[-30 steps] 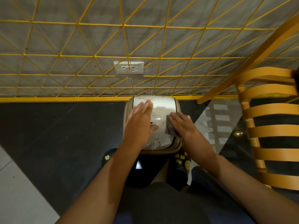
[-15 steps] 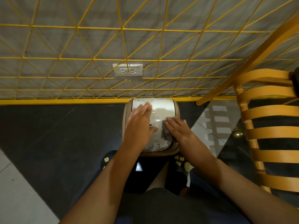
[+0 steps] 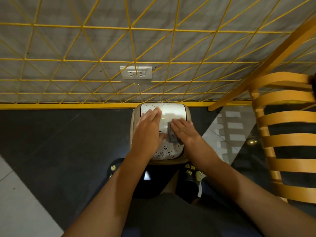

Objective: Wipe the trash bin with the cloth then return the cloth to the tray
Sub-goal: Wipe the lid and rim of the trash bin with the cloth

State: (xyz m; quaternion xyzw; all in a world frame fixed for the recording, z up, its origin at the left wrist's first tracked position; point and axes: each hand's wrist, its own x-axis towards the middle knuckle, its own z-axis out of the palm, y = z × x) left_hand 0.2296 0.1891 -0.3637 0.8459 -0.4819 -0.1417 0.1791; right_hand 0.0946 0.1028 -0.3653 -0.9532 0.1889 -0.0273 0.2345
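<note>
A small trash bin (image 3: 172, 111) with a beige body and a white speckled lid stands on the dark floor against the wall. My left hand (image 3: 148, 130) lies flat on the left side of the lid, fingers together, holding nothing. My right hand (image 3: 185, 131) presses a folded grey cloth (image 3: 171, 135) onto the right half of the lid; most of the cloth is hidden under the fingers. No tray is in view.
A yellow wire grid (image 3: 130, 62) covers the grey wall behind the bin, with a white socket (image 3: 136, 73) in it. A yellow slatted chair (image 3: 287, 137) stands to the right. My feet in dark slippers (image 3: 192, 175) stand just below the bin.
My right hand has slid the cloth a little leftward, toward the lid's middle. My left hand has stayed flat on the lid.
</note>
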